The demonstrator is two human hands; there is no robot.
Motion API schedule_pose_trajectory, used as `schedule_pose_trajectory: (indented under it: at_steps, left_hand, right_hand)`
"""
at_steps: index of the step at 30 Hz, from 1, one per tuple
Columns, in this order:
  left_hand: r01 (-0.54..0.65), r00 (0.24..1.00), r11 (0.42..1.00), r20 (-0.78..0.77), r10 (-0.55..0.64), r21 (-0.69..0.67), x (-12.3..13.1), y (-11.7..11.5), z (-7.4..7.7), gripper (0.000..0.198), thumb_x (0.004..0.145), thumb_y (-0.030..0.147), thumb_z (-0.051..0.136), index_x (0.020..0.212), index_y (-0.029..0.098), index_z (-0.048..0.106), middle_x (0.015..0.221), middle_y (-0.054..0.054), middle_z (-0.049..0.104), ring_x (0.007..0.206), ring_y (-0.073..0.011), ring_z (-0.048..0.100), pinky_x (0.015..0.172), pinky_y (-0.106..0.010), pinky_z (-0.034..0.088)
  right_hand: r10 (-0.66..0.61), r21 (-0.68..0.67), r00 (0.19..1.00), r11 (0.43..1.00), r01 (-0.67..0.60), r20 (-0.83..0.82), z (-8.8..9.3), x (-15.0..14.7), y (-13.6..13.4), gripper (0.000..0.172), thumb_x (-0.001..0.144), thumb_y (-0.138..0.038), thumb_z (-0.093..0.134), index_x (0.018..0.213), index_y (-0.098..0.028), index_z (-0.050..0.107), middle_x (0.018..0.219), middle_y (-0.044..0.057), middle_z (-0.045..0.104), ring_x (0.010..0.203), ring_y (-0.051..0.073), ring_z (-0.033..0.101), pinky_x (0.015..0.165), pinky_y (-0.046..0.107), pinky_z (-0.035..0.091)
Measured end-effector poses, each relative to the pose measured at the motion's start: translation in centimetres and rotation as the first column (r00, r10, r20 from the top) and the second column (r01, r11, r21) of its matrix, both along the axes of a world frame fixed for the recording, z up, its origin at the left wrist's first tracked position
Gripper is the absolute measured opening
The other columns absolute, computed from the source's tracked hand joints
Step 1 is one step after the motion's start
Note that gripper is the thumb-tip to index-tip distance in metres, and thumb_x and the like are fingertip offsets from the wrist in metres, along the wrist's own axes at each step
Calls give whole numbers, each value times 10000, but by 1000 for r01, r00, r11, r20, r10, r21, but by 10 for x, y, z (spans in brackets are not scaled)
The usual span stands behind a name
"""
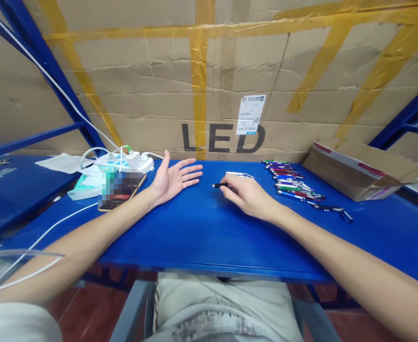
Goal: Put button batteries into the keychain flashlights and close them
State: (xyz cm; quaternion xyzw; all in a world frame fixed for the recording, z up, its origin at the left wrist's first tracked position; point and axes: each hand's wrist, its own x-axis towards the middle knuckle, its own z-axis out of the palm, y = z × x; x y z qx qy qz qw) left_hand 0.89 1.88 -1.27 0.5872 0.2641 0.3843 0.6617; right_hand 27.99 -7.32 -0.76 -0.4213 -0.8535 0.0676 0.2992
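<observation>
My right hand point(246, 192) is closed around a slim black pen-shaped tube point(216, 185), whose tip pokes out to the left of the fingers. Just behind these knuckles a silver tube point(238, 174) lies on the blue table, partly hidden by the hand. My left hand point(176, 178) is held palm up with its fingers spread and nothing in it. To the right, several similar tubes in green, red, blue and silver point(290, 183) lie in a column. The nearest one there is a black tube with a loop clip point(332, 209).
An open cardboard box point(354, 173) stands at the right. A phone point(121, 192), a white power strip point(133, 163) with cables and a green-white packet point(87, 183) are beside my left forearm. A large carton marked LED point(151, 95) walls off the back.
</observation>
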Motion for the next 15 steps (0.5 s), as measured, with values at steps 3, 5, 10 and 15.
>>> schedule_pose_trajectory:
  at_steps: [3,5,10,15]
  left_hand:
    - [-19,1000,1000,-3,19,10,0,1,-1,955,948,939,242,1461,212,589,1595,-215,601,1461,-400,600,1138,-565,551]
    - [-32,999,999,-13,32,19,-1,2,-1,947,951,936,251,1458,211,589,1594,-216,601,1454,-403,605,1129,-570,557]
    - [-31,999,999,13,32,-21,-1,1,-1,921,966,922,252,1438,212,600,1585,-211,611,1450,-393,610,1140,-567,552]
    - [-34,999,999,3,34,7,-1,1,-1,889,965,916,297,1412,223,627,1540,-208,651,1415,-401,634,1096,-571,582]
  right_hand:
    - [-6,-43,1000,999,6,-18,0,2,1,220,1108,-349,472,1071,-235,657,992,84,749,878,252,675,811,366,452]
    - [-1,-59,1000,998,-1,-26,1,2,1,216,1104,-346,479,1074,-231,659,1003,87,750,885,255,679,816,366,451]
    - [16,-63,999,998,-18,-32,1,3,1,218,1111,-354,478,1084,-237,659,1022,82,749,894,250,682,823,362,457]
    - [30,-67,999,997,-31,-11,2,4,1,237,1123,-368,463,1099,-232,656,1050,93,751,926,257,694,846,372,474]
